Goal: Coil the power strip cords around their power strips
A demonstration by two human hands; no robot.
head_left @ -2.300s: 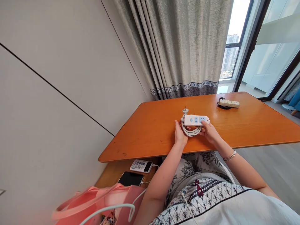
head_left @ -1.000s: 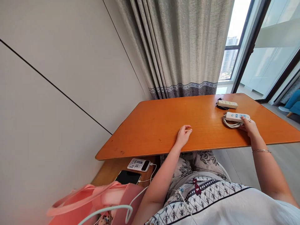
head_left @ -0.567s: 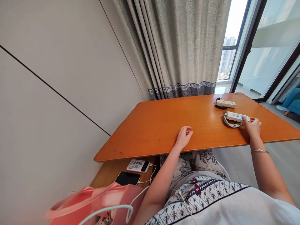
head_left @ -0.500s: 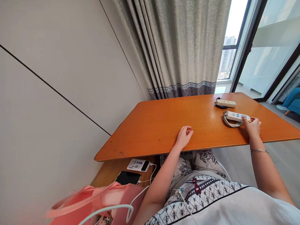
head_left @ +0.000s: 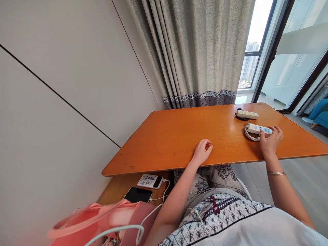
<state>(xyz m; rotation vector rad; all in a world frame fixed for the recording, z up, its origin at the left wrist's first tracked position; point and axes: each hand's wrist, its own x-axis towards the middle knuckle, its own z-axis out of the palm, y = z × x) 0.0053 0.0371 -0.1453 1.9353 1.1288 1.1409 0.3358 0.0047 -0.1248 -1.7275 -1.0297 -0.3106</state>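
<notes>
On the right side of the table lies a white power strip [head_left: 260,129] with blue-marked sockets, its white cable [head_left: 249,135] coiled at the left end. My right hand [head_left: 271,139] is at the strip's near right end, thumb and fingers spread apart. The thumb overlaps the strip's near edge; whether it touches cannot be made out. Behind it rests a second, cream power strip [head_left: 247,114] with a black cord. My left hand [head_left: 202,151] rests near the table's front edge, fingers loosely bent, holding nothing.
The orange wooden table [head_left: 164,140] has its front edge over my lap. Below its left end, a white device [head_left: 148,181] and a black-screened phone [head_left: 138,195] with white cables lie on a wooden surface, beside a pink bag [head_left: 107,218]. A curtain [head_left: 205,51] hangs behind.
My right hand has moved left along the near side of the white power strip, and its fingers have spread from their hold on the right end. The left hand has barely moved.
</notes>
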